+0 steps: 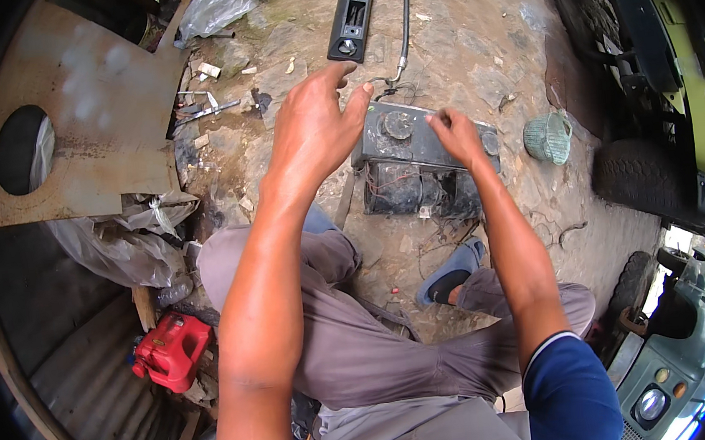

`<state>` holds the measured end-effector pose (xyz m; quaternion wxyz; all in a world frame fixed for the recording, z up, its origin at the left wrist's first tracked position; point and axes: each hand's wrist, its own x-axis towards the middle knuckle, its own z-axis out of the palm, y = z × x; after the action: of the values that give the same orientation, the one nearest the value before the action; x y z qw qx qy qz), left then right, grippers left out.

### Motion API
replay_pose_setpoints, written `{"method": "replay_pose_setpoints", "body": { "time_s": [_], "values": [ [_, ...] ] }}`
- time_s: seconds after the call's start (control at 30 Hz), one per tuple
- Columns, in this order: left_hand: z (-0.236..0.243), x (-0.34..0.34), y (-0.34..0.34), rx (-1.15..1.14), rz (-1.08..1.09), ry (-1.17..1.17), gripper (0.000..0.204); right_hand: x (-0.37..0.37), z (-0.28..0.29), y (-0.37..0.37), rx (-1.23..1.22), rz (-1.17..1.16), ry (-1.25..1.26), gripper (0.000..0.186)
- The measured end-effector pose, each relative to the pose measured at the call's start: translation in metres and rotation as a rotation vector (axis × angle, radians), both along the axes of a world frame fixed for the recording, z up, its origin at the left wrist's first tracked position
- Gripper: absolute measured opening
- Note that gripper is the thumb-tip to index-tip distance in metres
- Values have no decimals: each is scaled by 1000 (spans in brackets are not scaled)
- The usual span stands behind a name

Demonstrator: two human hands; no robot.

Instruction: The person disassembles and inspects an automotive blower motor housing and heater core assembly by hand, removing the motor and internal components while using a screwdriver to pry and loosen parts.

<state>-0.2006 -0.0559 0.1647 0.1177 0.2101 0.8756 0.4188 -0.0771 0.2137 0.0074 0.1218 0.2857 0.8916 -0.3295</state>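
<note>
Because the black box (425,160) sits on rough, uneven ground (471,38), a firm push on its top could rock it, and its loose reddish wires (376,183) could snag if it were dragged. It lies in the middle of the scene, just beyond the right shoe (454,274), so a slip toward the near side might bump that foot. A careless sweep of the left hand (320,115) could also knock the long black panel (351,15) or the hose (406,27) at the far side. The two hands are well apart. The left arm stretches far, its hand above the box's far left corner, thumb and forefinger spread with nothing seen between them. The right arm comes in from the near right, elbow bent, and the right hand (457,135) curls over the box's top, right of the round cap (397,125); whether its fingertips pinch or touch anything, I cannot tell.
</note>
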Motion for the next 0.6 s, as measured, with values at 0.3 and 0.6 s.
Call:
{"method": "replay_pose_setpoints", "body": {
  "time_s": [0.3,0.6],
  "values": [
    [-2,0,13,-54,-34,0,47,-36,-69,65,-22,285,-400,91],
    [-2,6,16,-92,-64,-19,47,-35,-91,61,8,216,-284,101]
  ]
}}
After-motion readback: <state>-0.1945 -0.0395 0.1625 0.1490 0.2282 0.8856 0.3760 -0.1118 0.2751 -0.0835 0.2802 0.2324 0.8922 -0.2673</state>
